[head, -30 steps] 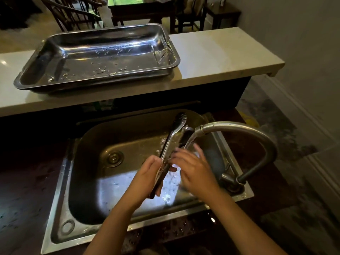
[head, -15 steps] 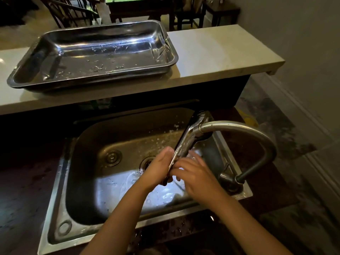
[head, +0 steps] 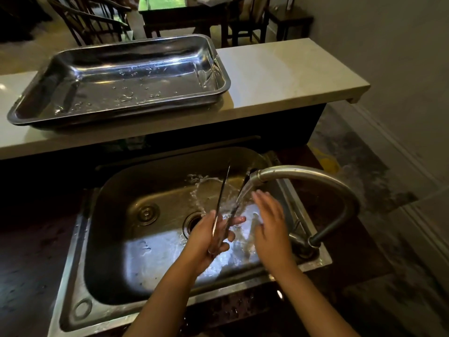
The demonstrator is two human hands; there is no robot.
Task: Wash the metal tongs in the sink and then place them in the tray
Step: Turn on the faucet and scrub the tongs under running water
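Note:
The metal tongs (head: 223,190) stand nearly upright over the steel sink (head: 116,239), their two arms spread apart, tips up by the faucet spout. My left hand (head: 209,242) grips their lower end. Water runs from the curved faucet (head: 303,176) onto the right arm of the tongs. My right hand (head: 269,222) is beside the stream, fingers apart, off the tongs. The wet steel tray (head: 121,81) sits on the pale counter behind the sink and holds only water drops.
The pale counter (head: 279,76) rises behind the sink as a higher ledge. The faucet base (head: 303,244) stands at the sink's right rim. A drain (head: 194,220) lies in the basin. Dark chairs and a table stand beyond the counter.
My right hand has let go of the tongs and pulled back to the right. The tongs' arms have sprung apart and now stand more upright in my left hand.

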